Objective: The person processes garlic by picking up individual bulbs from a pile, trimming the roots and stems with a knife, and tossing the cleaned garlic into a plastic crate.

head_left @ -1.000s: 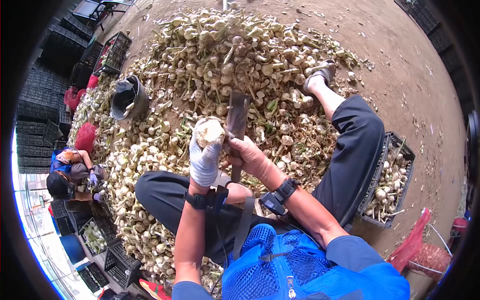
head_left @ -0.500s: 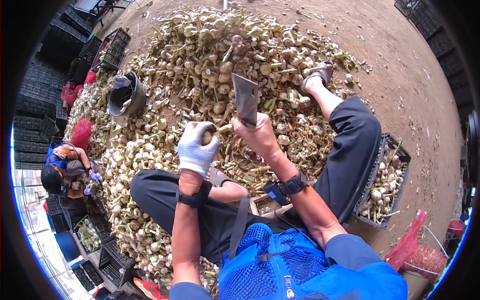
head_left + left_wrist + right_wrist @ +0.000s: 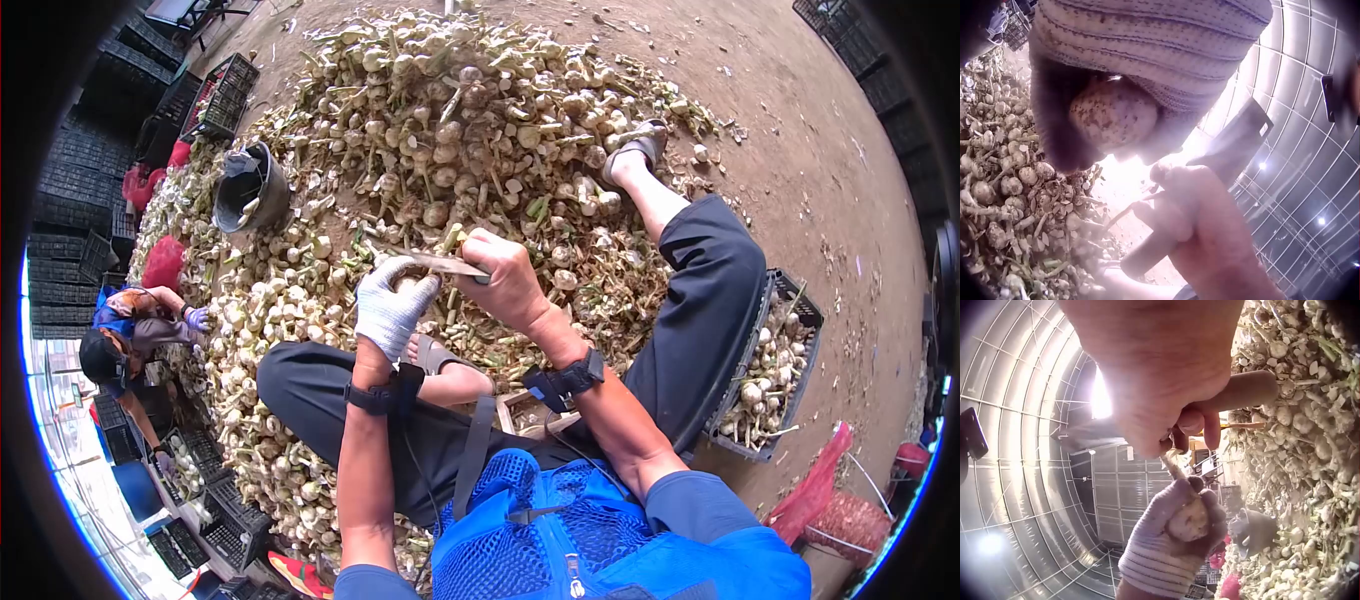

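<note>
My gloved left hand [image 3: 392, 305] curls round a garlic bulb [image 3: 1188, 524], its speckled skin showing between the fingers in both wrist views. From the bulb, a stem [image 3: 1175, 467] rises to the fingertips of my bare right hand [image 3: 512, 285]. That hand grips a cleaver [image 3: 440, 263] by its round handle [image 3: 1244, 390]. In the head view the blade lies nearly level, pointing left and overlapping the top of the glove. The left wrist view shows the flat blade [image 3: 1235, 140] with a small hole near its corner.
A large heap of garlic [image 3: 420, 110] spreads ahead and to the left. A grey bucket [image 3: 262, 190] stands in it. Right of my leg is a black crate [image 3: 815, 350] of garlic, with a red mesh bag [image 3: 845, 520] behind. Another person [image 3: 120, 345] works at the left.
The cleaver, pointing up and away half a second ago, has swung left over the gloved hand. Earlier the bulb's pale broad side faced up. The other person has reached toward a crate.
</note>
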Demonstrator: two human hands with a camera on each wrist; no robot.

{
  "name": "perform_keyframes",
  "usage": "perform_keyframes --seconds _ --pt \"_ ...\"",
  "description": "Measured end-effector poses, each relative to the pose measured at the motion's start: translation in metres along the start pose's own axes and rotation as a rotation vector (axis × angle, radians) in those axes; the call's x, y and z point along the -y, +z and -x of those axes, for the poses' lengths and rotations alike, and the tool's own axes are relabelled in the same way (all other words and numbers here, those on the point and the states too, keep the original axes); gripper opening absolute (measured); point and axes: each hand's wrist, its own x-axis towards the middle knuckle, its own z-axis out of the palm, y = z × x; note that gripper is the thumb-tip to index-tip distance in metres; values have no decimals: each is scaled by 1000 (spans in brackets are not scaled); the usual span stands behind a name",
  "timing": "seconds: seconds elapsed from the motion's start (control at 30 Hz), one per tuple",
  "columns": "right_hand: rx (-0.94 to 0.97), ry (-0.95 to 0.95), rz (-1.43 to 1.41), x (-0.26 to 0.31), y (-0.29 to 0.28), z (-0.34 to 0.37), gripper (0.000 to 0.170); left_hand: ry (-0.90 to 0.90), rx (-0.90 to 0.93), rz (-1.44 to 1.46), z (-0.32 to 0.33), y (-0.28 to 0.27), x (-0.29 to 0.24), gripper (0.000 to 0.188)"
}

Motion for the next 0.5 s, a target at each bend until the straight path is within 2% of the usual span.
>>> perform_keyframes --seconds 0.03,0.07,0.1,0.17,0.23,0.3,0.33,0.37,0.43,0.5 --pt "36 10 49 -6 4 5 12 -36 25 55 2 0 -8 24" --pt "-10 26 66 -19 13 13 11 -73 51 111 5 2 -15 23" --pt "28 120 65 -50 27 33 10 -106 80 166 7 4 -20 21" --pt "140 383 266 -100 49 83 14 -60 94 207 5 1 -13 18" --pt "207 786 293 -121 50 108 14 -32 71 286 2 -9 -12 28" --pt "-12 879 324 -139 38 111 18 36 -107 898 -9 -50 25 47" --pt "-48 936 392 -150 25 109 20 201 -121 1200 0 -77 12 62" --pt "-87 995 458 -160 9 110 23 260 203 1678 -3 -117 2 68" --pt "-107 1078 595 -167 -21 111 28 512 -33 1769 13 -150 -24 75" --pt "-20 1166 691 -186 -32 124 33 515 -204 1687 19 -175 -2 77"
